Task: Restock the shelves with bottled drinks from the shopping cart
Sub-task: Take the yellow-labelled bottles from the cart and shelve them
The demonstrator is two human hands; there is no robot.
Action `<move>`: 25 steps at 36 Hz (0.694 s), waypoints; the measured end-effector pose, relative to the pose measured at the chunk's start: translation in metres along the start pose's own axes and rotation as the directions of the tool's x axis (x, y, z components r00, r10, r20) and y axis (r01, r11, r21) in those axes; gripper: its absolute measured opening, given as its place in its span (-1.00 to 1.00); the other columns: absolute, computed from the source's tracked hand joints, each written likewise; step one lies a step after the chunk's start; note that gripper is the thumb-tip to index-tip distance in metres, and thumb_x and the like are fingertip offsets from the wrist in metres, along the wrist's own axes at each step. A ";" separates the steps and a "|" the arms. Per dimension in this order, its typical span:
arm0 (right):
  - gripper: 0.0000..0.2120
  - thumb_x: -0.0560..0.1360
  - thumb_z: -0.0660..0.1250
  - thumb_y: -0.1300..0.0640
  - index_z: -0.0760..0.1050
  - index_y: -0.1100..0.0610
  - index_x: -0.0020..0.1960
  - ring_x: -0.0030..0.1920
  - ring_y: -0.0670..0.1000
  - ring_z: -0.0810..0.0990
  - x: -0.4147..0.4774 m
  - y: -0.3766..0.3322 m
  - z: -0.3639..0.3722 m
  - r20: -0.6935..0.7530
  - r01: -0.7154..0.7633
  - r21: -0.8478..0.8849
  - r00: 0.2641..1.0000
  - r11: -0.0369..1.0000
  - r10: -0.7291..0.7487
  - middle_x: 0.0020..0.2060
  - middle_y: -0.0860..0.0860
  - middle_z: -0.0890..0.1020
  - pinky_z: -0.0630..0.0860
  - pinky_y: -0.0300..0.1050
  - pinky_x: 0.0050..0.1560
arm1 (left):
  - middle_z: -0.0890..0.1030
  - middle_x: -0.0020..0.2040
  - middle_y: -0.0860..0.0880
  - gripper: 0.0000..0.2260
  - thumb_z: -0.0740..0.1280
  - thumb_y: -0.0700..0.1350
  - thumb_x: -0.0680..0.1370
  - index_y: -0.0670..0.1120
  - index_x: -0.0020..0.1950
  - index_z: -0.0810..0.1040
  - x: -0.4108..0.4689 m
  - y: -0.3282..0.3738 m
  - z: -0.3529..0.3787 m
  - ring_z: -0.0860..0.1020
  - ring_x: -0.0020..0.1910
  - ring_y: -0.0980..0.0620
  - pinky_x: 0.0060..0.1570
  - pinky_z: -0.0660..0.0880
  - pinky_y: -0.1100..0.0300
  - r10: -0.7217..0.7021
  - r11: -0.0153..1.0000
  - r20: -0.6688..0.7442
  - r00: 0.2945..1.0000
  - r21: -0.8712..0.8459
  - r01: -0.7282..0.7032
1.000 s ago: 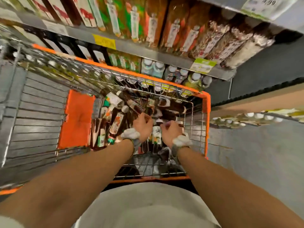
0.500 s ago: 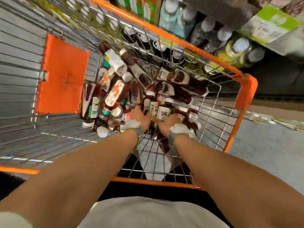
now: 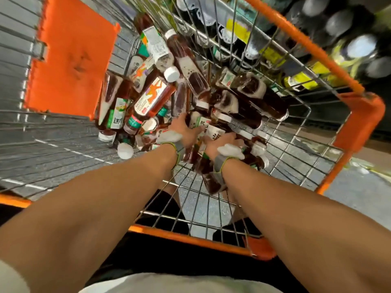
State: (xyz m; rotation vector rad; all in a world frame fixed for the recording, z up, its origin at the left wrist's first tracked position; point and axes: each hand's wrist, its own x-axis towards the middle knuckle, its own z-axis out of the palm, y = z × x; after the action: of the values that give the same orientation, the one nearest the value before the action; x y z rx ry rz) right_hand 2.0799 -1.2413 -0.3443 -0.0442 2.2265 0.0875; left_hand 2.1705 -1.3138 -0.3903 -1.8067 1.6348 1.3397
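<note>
- Green-labelled bottle [image 3: 198,123]: lies in the shopping cart [image 3: 359,123], near the middle of the wire floor. Its long axis runs near to far, with the white cap pointing far.
- White-labelled bottle [image 3: 216,132]: touches the first bottle on its right. It has the same axis, cap far; the lower body is hidden under the right wrist.
- Left hand [image 3: 183,132]: fingers and thumb are wrapped round the green-labelled bottle.
- Right hand [image 3: 220,142]: fingers are curled over the white-labelled bottle; the fingertips are hidden behind it.
- Loose bottles [image 3: 152,96]: dark drinks are piled to the left and far side at mixed angles, some with caps pointing near-left.
- Wrist bands [image 3: 169,137]: grey with white pads, one on each wrist.
- Orange flap [image 3: 69,56]: sits on the left cart wall.
- Shelf bottles [image 3: 359,45]: stand beyond the far-right cart wall, blurred; labels unreadable.
</note>
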 end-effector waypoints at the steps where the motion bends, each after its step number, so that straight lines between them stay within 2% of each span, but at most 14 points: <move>1: -0.06 0.36 0.44 -0.37 0.21 0.19 0.47 0.39 0.19 0.37 0.003 0.001 0.001 0.008 0.009 -0.007 1.000 1.000 -0.009 0.39 0.18 0.33 0.42 0.04 0.24 | 0.49 0.40 -0.16 -0.20 0.48 0.26 0.41 -0.10 0.52 0.35 0.002 -0.001 0.000 0.49 0.33 -0.20 0.28 0.47 -0.07 0.007 1.000 -0.002 1.000 0.003 -0.007; 4: -0.08 0.37 0.44 -0.35 0.20 0.20 0.46 0.42 0.20 0.30 0.008 0.003 0.008 0.025 0.018 -0.015 1.000 1.000 -0.018 0.39 0.18 0.33 0.39 0.05 0.27 | 0.56 0.31 -0.15 -0.25 0.51 0.26 0.39 -0.11 0.44 0.44 0.007 -0.006 0.003 0.55 0.25 -0.20 0.20 0.52 -0.08 0.043 0.999 -0.028 0.999 -0.002 -0.043; 7: -0.08 0.34 0.48 -0.34 0.24 0.18 0.44 0.40 0.21 0.33 0.009 0.002 0.009 -0.007 -0.023 0.015 1.000 1.000 0.023 0.39 0.17 0.33 0.38 0.07 0.28 | 0.50 0.38 -0.20 -0.26 0.54 0.16 0.42 -0.14 0.47 0.39 0.011 -0.003 0.003 0.47 0.33 -0.24 0.28 0.44 -0.12 0.020 0.999 -0.029 0.999 -0.031 -0.021; 10: -0.09 0.35 0.48 -0.32 0.23 0.18 0.46 0.37 0.23 0.38 0.000 0.001 -0.001 0.037 -0.014 0.015 0.999 1.000 0.013 0.41 0.19 0.30 0.44 0.06 0.23 | 0.42 0.42 -0.26 -0.23 0.54 0.10 0.43 -0.19 0.50 0.31 0.003 0.004 -0.001 0.40 0.40 -0.26 0.34 0.36 -0.08 0.010 0.996 0.000 1.000 -0.083 -0.010; 13: 0.12 0.37 0.49 -0.28 -0.08 0.17 0.62 0.49 0.26 0.26 -0.007 0.001 -0.004 0.084 0.010 0.109 0.996 0.994 -0.019 0.53 0.24 0.18 0.35 0.10 0.37 | 0.40 0.37 -0.33 -0.14 0.52 0.11 0.35 -0.22 0.52 0.29 -0.009 0.000 -0.004 0.37 0.37 -0.25 0.20 0.28 0.07 0.084 0.984 -0.076 0.994 -0.149 -0.094; 15: 0.18 0.39 0.46 -0.31 -0.23 0.16 0.62 0.43 0.25 0.36 -0.028 0.001 -0.003 0.085 0.063 0.235 0.993 0.970 -0.085 0.52 0.23 0.25 0.42 0.06 0.27 | 0.46 0.29 -0.34 -0.24 0.56 0.03 0.38 -0.23 0.46 0.36 -0.021 -0.003 -0.021 0.41 0.29 -0.27 0.04 0.26 0.09 0.154 0.983 -0.074 0.985 -0.094 -0.161; 17: 0.18 0.41 0.46 -0.28 -0.28 0.14 0.61 0.41 0.23 0.40 -0.041 0.002 -0.004 0.081 0.082 0.348 0.990 0.934 -0.117 0.53 0.18 0.26 0.44 0.01 0.23 | 0.53 0.18 -0.27 -0.26 0.54 0.10 0.34 -0.25 0.38 0.41 -0.027 0.001 -0.038 0.48 0.19 -0.24 -0.06 0.24 0.14 0.196 0.973 -0.092 0.976 -0.109 -0.206; 18: 0.16 0.42 0.47 -0.25 -0.27 0.13 0.62 0.43 0.22 0.37 -0.051 0.003 -0.007 0.071 0.078 0.399 0.991 0.913 -0.116 0.54 0.16 0.24 0.42 0.00 0.26 | 0.53 0.19 -0.20 -0.27 0.54 0.09 0.36 -0.27 0.38 0.40 -0.031 0.003 -0.049 0.50 0.20 -0.20 -0.03 0.27 0.16 0.230 0.964 -0.073 0.971 -0.121 -0.237; 20: 0.08 0.46 0.47 -0.17 -0.21 0.12 0.63 0.44 0.20 0.37 -0.073 0.000 -0.016 0.048 0.077 0.515 0.992 0.854 -0.119 0.54 0.12 0.25 0.41 -0.04 0.25 | 0.44 0.31 -0.10 -0.29 0.53 -0.07 0.48 -0.31 0.48 0.28 -0.050 0.015 -0.077 0.42 0.34 -0.08 0.09 0.28 0.30 0.305 0.944 0.004 0.952 -0.131 -0.302; 22: 0.01 0.46 0.47 -0.15 -0.11 0.11 0.62 0.39 0.20 0.42 -0.100 -0.005 -0.028 -0.009 0.098 0.588 0.993 0.803 -0.115 0.50 0.11 0.33 0.45 -0.04 0.24 | 0.40 0.42 -0.17 -0.22 0.52 -0.01 0.48 -0.30 0.53 0.21 -0.064 0.025 -0.101 0.39 0.40 -0.09 0.10 0.24 0.39 0.401 0.909 0.029 0.916 -0.135 -0.394; 23: -0.01 0.42 0.48 -0.19 -0.02 0.11 0.60 0.36 0.20 0.45 -0.115 -0.010 -0.038 -0.054 0.127 0.601 0.991 0.789 -0.119 0.46 0.11 0.38 0.48 0.00 0.25 | 0.43 0.40 -0.18 -0.20 0.51 0.05 0.46 -0.29 0.52 0.23 -0.071 0.033 -0.113 0.42 0.37 -0.09 0.07 0.24 0.41 0.459 0.882 0.037 0.888 -0.139 -0.450; 25: -0.03 0.35 0.46 -0.31 0.10 0.10 0.54 0.29 0.21 0.51 -0.131 -0.012 -0.050 -0.110 0.172 0.619 0.985 0.766 -0.132 0.38 0.11 0.46 0.54 0.07 0.20 | 0.52 0.30 -0.17 -0.23 0.52 0.09 0.45 -0.27 0.49 0.29 -0.083 0.042 -0.130 0.49 0.24 -0.08 0.02 0.30 0.35 0.483 0.870 0.045 0.874 -0.137 -0.474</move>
State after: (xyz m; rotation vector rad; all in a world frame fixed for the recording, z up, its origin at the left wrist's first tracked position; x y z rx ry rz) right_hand 2.1215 -1.2572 -0.2110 0.1420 2.1943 -0.7627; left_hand 2.1934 -1.3790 -0.2466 -1.4312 2.0880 1.7238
